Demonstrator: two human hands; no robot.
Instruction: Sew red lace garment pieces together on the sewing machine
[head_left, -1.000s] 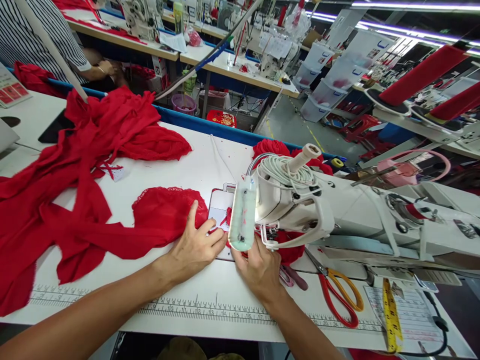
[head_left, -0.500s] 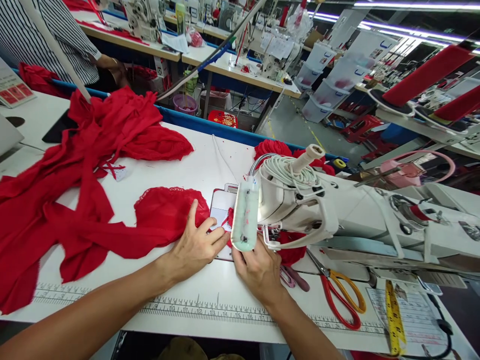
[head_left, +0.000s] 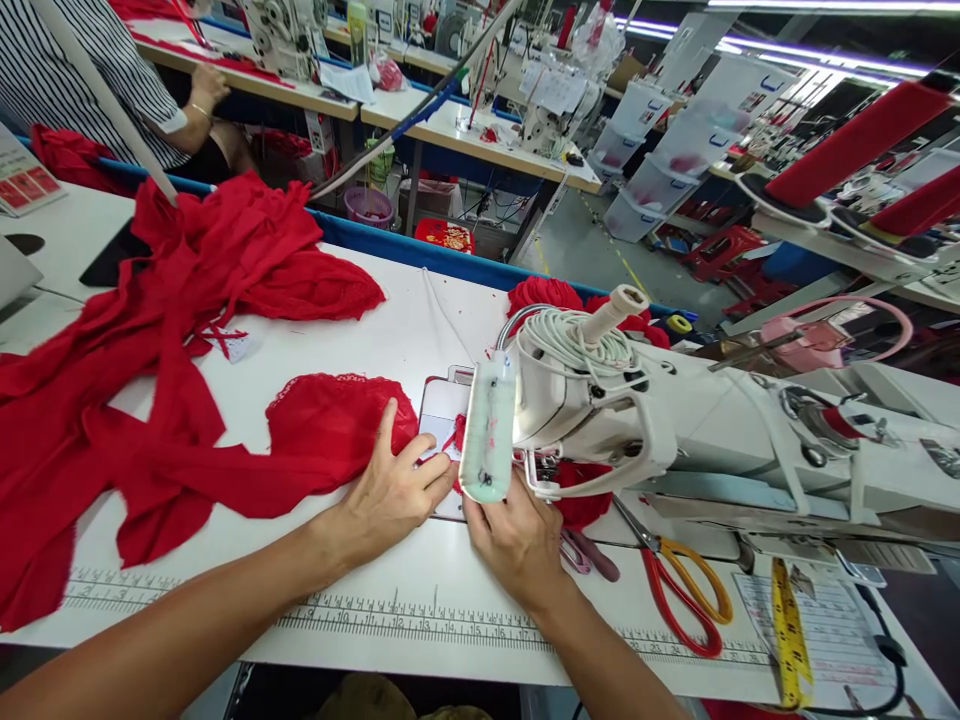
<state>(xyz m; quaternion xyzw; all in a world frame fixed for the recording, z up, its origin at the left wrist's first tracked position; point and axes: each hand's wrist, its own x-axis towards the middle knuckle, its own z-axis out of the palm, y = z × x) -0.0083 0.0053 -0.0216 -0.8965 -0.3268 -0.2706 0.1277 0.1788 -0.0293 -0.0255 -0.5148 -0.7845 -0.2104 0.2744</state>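
My left hand (head_left: 394, 490) lies flat with fingers stretched, pressing a red lace fabric piece (head_left: 330, 430) against the white table just left of the sewing machine's needle area. My right hand (head_left: 514, 535) sits right under the machine head, fingers curled on the red fabric by the presser foot; its fingertips are hidden behind the lamp (head_left: 487, 440). The white sewing machine (head_left: 675, 430) stretches off to the right. A long red strip runs from the lace piece to a big heap of red fabric (head_left: 150, 300) on the left.
Red-and-yellow scissors (head_left: 686, 595) and a yellow tape measure (head_left: 787, 630) lie right of my hands. Small pink snips (head_left: 589, 555) rest beside my right hand. Ruler markings (head_left: 420, 620) run along the table's front edge. A person in a striped shirt (head_left: 82, 70) works behind at left.
My hands have hardly moved on the fabric. The striped-shirt person's hand behind has lifted up to the far table.
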